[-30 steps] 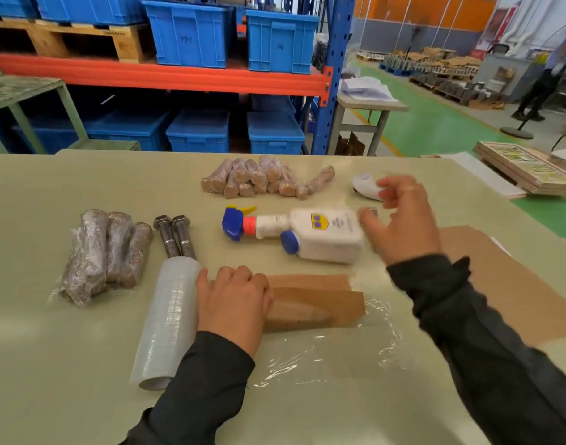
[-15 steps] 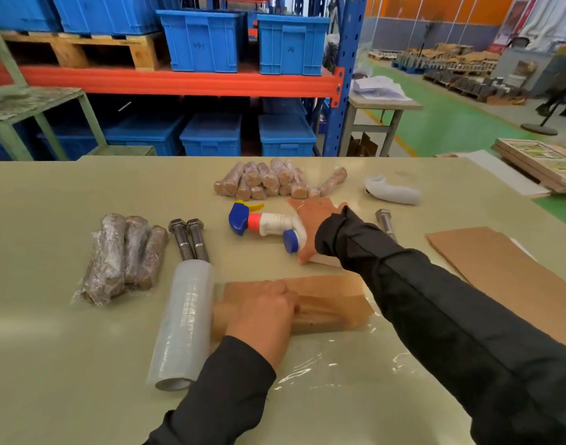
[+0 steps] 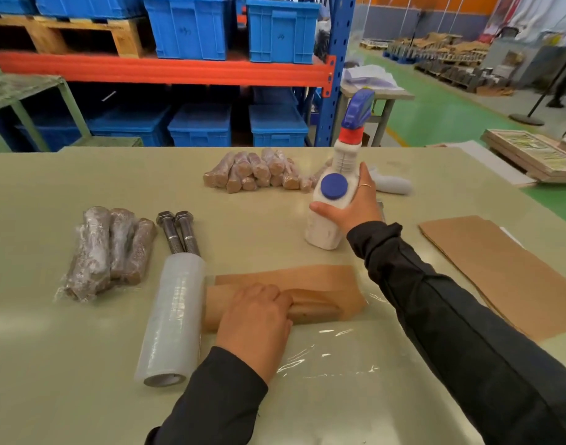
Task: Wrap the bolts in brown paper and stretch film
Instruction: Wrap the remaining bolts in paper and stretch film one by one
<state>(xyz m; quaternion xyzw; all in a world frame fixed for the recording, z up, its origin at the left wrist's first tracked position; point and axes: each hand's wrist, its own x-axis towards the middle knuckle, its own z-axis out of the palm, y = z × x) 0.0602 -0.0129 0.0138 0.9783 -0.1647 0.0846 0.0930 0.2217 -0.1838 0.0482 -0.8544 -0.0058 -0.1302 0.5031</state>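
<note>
My left hand (image 3: 254, 322) presses down on a brown-paper-wrapped bundle (image 3: 317, 298) lying on a sheet of stretch film (image 3: 336, 354). A stretch film roll (image 3: 172, 319) lies just left of that bundle. My right hand (image 3: 355, 203) grips a white spray bottle (image 3: 334, 194) with a blue trigger head, upright on the table. Two bare steel bolts (image 3: 178, 232) lie behind the roll. Three film-wrapped bolts (image 3: 111, 248) sit at the left. A pile of paper-wrapped bolts (image 3: 259, 171) lies at the far middle.
Sheets of brown paper (image 3: 500, 268) lie at the right on the green table (image 3: 66, 380). A white object (image 3: 394, 185) rests behind the bottle. Blue crates (image 3: 191, 27) on an orange rack stand beyond the table. Framed boards (image 3: 532, 155) sit at the far right.
My right hand took hold of the spray bottle, which lay on its side, and stood it upright further right. My left hand stayed on the paper bundle.
</note>
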